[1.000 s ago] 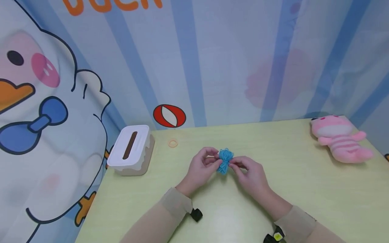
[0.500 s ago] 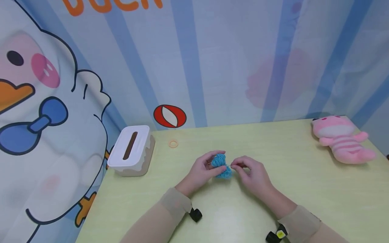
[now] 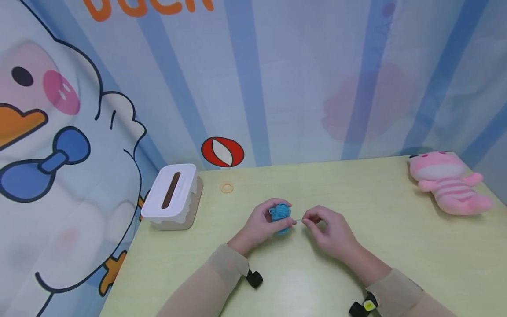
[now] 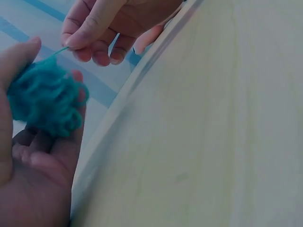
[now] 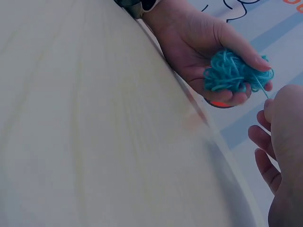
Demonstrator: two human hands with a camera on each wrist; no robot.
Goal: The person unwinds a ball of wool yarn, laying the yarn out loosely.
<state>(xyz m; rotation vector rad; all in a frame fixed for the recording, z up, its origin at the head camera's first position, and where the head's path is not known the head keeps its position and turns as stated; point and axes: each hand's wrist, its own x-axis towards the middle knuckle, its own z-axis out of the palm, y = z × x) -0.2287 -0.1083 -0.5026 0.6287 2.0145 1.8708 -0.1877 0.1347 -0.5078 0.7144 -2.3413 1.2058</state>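
Blue yarn (image 3: 280, 211): a loopy bundle held over the table (image 3: 396, 233), right of the white box (image 3: 181, 196).
Left hand (image 3: 261, 226): curled round the yarn.
Right hand (image 3: 332, 231): finger and thumb pinch one thin strand (image 5: 263, 88) (it looks quite straight), farther right of the box.
Orange loop (image 3: 227, 192): on the table, just right of the box.
Pink toy (image 3: 449, 185): lying far right of the box.

We see a small, rounded bundle of turquoise-blue yarn (image 3: 281, 211), its loose loops bulging outward, gripped between the thumb and fingers of the left hand (image 3: 258, 227). From it we see a thin turquoise strand (image 3: 299, 220) run taut to the right hand (image 3: 330, 232), whose fingertips pinch it.
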